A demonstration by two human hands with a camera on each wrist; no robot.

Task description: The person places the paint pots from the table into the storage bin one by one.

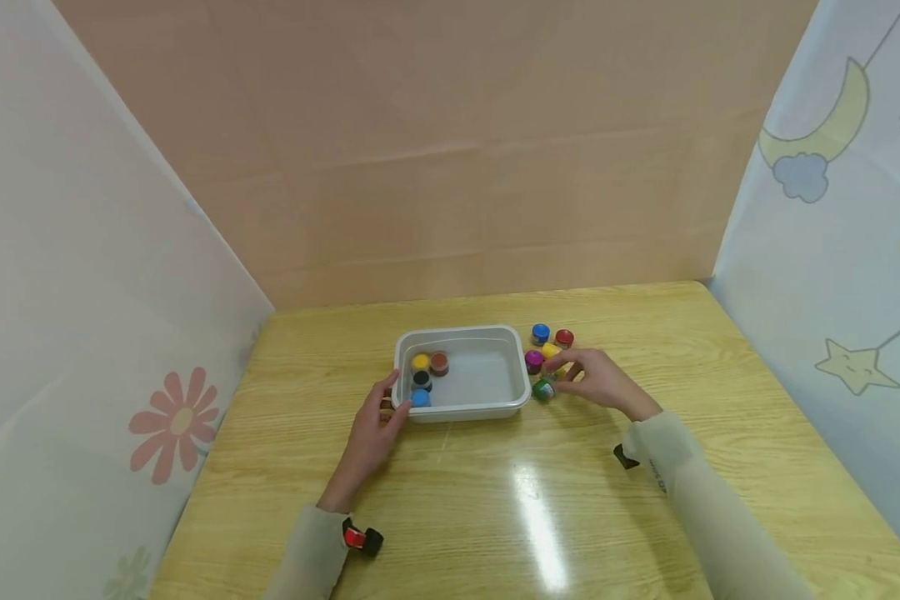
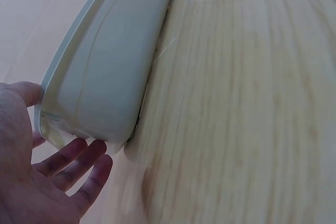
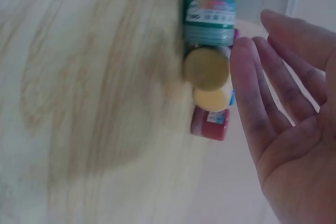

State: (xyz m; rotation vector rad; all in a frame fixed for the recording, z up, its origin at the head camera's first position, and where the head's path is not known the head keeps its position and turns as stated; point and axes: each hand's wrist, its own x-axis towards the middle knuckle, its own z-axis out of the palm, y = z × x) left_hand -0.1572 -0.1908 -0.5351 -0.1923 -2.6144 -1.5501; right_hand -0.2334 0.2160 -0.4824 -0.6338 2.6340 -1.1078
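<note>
A white plastic tray (image 1: 483, 411) stands on the table, and my left hand (image 1: 373, 425) grips its left end. The left wrist view has the thumb at the rim and the fingers against the outer wall. Inside the tray's left half are small paint pots: yellow (image 1: 420, 362), brown (image 1: 439, 363), black (image 1: 422, 380) and light blue (image 1: 419, 398). My right hand (image 1: 594, 379) is over more pots right of the tray, thumb and fingers apart, holding nothing visible. Closest to it are a green pot (image 1: 543, 390), lying on its side, and a yellow pot (image 1: 550, 352), partly hidden.
Also beside the tray's right end are a purple pot (image 1: 533, 361), a blue pot (image 1: 541, 334) and a red pot (image 1: 564, 338). The wooden table (image 1: 450, 500) meets a plain back panel (image 1: 480, 167), with patterned panels at both sides.
</note>
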